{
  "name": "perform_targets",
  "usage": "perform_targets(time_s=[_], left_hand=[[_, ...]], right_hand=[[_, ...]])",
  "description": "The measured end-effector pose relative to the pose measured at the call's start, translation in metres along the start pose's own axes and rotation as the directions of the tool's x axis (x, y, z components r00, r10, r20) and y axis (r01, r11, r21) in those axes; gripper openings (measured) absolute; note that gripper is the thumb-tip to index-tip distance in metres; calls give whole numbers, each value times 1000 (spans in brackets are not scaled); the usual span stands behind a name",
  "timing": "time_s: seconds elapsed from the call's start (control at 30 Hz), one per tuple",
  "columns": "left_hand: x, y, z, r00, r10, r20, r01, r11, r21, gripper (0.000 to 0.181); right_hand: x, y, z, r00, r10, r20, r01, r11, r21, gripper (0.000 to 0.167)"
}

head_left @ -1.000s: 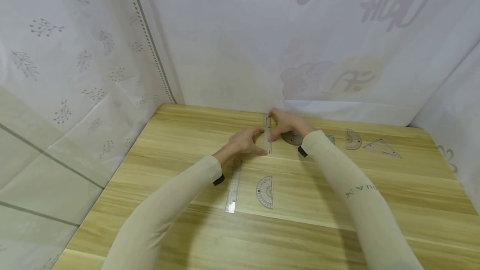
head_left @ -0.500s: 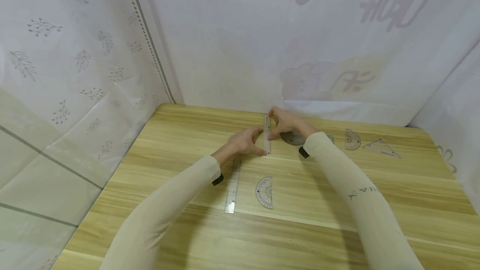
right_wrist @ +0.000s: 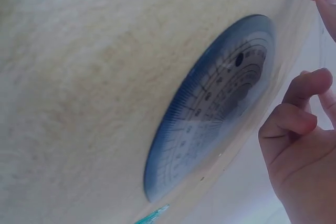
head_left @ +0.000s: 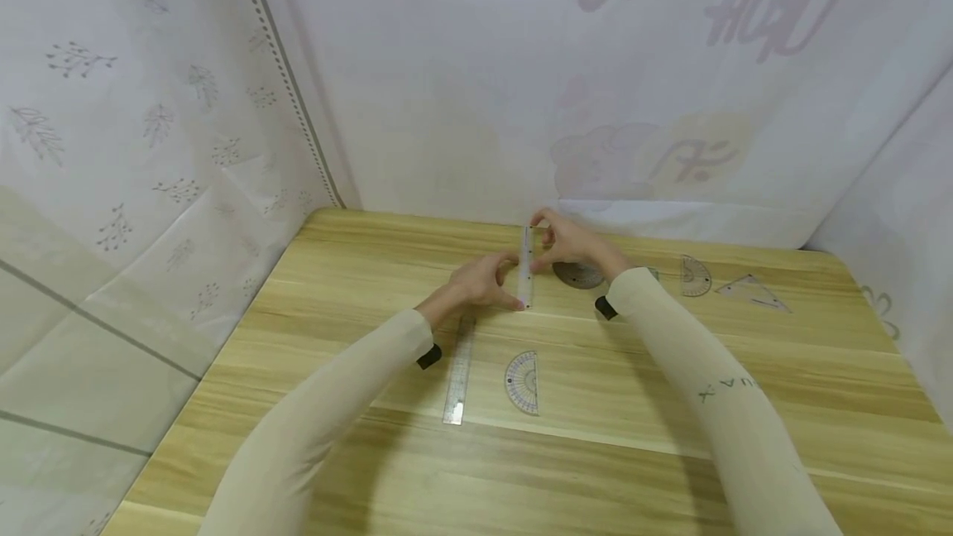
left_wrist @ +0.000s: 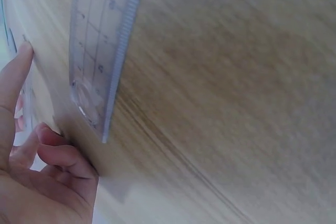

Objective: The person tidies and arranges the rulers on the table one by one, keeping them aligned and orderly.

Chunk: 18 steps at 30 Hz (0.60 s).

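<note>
A narrow, straight-edged ruler of clear plastic [head_left: 525, 267] lies near the back edge of a yellow-brown, wood-grained counter [head_left: 596, 453], its length running front to back. It sits between the left hand [head_left: 480, 281] and the right hand [head_left: 566, 242], and both hold it: the left thumb and forefinger are spread wide, the thumb at the ruler's near end, while the right thumb and forefinger are parted along its upper right side. The remaining fingers are curled inward.

Judging by the layout, the positioning of this ruler looks well along but unfinished, since neither hand has let go. To its right, a smoky grey-blue plastic protractor [head_left: 577, 274], a partly hidden greenish piece [head_left: 653, 273], a small clear half-round protractor [head_left: 696, 276] and a clear triangular set square [head_left: 752, 292] form a loose row that seems already settled. A long, clear, flat ruler [head_left: 459, 370] and a clear half-round protractor with bluish markings [head_left: 524, 383] lie nearer the person, out of that row, and may be what is left.

The plastic looks thin, smooth and glossy, with fine printed scales; the long ruler has a round hole near its far end
</note>
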<state>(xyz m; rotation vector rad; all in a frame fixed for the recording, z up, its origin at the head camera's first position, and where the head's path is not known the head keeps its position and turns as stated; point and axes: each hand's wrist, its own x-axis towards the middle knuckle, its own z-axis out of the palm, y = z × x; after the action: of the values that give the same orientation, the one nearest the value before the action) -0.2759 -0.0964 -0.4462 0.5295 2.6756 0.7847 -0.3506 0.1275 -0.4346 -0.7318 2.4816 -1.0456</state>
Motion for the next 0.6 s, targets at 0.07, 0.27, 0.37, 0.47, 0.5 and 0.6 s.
perform_targets(time_s=[0.07, 0.27, 0.37, 0.47, 0.5, 0.6], left_hand=[[0, 0, -1, 1000, 3, 7, -3, 1000, -5, 87], [0, -3, -1, 999, 48, 8, -48, 998, -35, 75], [-1, -3, 0, 998, 65, -2, -65, 997, -51, 71], [-2, -3, 1, 997, 73, -8, -73, 995, -73, 67], [-3, -3, 1, 997, 74, -11, -75, 994, -80, 66], [-5, -3, 1, 996, 84, -19, -85, 991, -104, 64]], right_hand=[[-1, 1, 0, 1000, -6, -7, 6, 1000, 13, 81], [-3, 2, -1, 999, -26, -48, 28, 999, 32, 73], [-4, 2, 0, 997, -34, -63, 37, 998, 43, 69], [-4, 3, 2, 996, -48, -79, 52, 998, 46, 66], [-4, 3, 2, 995, -53, -85, 58, 997, 49, 65], [-5, 2, 3, 992, -65, -105, 71, 996, 54, 62]])
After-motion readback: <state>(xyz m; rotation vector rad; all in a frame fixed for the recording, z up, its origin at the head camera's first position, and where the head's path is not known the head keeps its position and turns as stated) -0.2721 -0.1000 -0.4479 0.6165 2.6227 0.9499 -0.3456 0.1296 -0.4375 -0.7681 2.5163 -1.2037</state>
